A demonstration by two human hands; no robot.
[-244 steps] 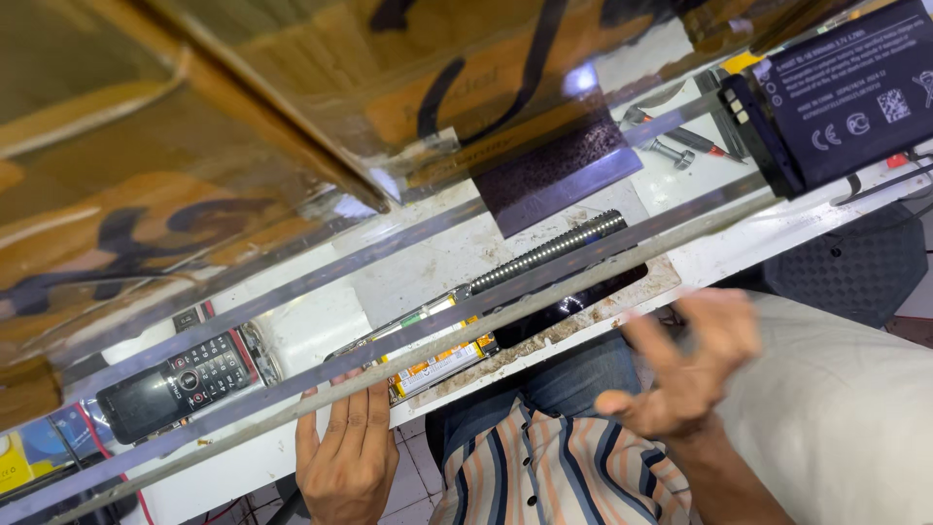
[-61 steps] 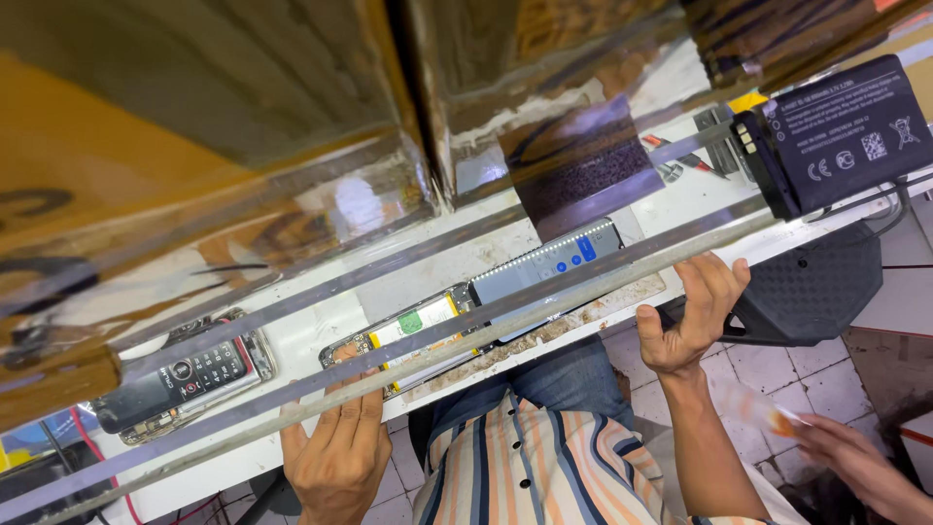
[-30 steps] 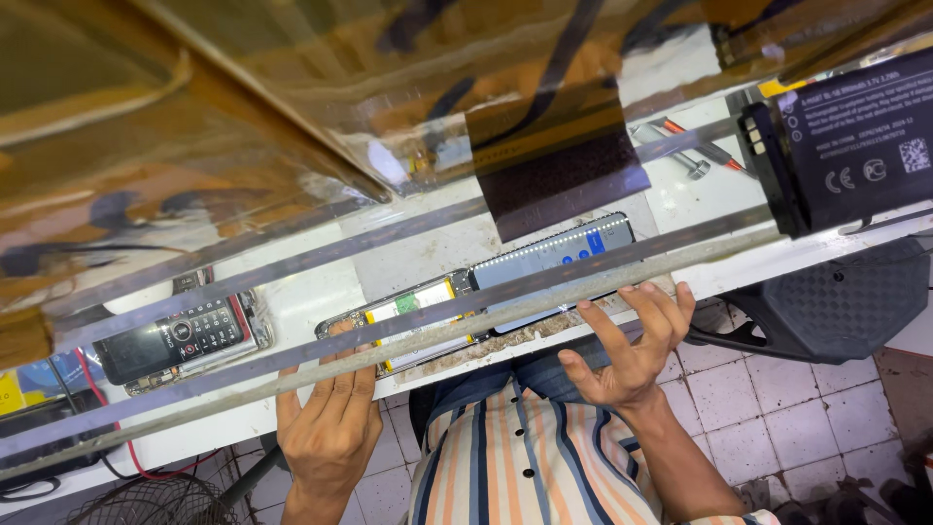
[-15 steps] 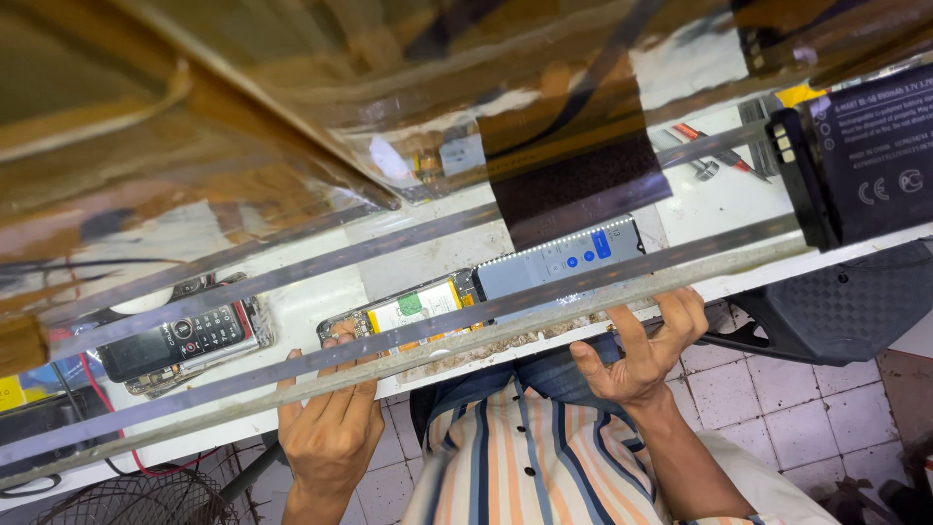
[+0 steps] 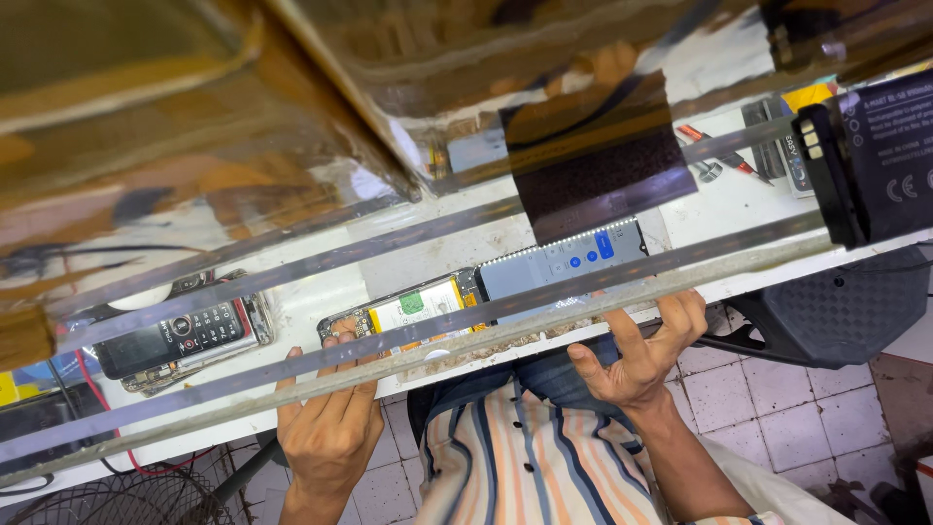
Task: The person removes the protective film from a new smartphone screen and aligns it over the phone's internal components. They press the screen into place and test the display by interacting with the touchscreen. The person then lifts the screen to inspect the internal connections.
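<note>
I see a grey screen [image 5: 569, 259] with blue dots at the bench's middle, just beside a white-and-yellow battery label [image 5: 420, 304]. At far right stands a black box [image 5: 889, 156] with pale print; at left, a keypad phone's dark screen [image 5: 131, 347].

A white tabletop [image 5: 321, 301] runs slantwise across the view, its near edge worn and crumbly, with a clear glass pane [image 5: 680, 160] lying over it and throwing back amber and brown reflections [image 5: 175, 126] from above. Below the edge, the floor [image 5: 719, 389] is laid with pale square tiles with dark grout, and a dark mesh-seated chair [image 5: 826, 311] stands at the right. A round wire fan guard [image 5: 117, 501] shows at the lower left, beside a red cable [image 5: 86, 389].
</note>
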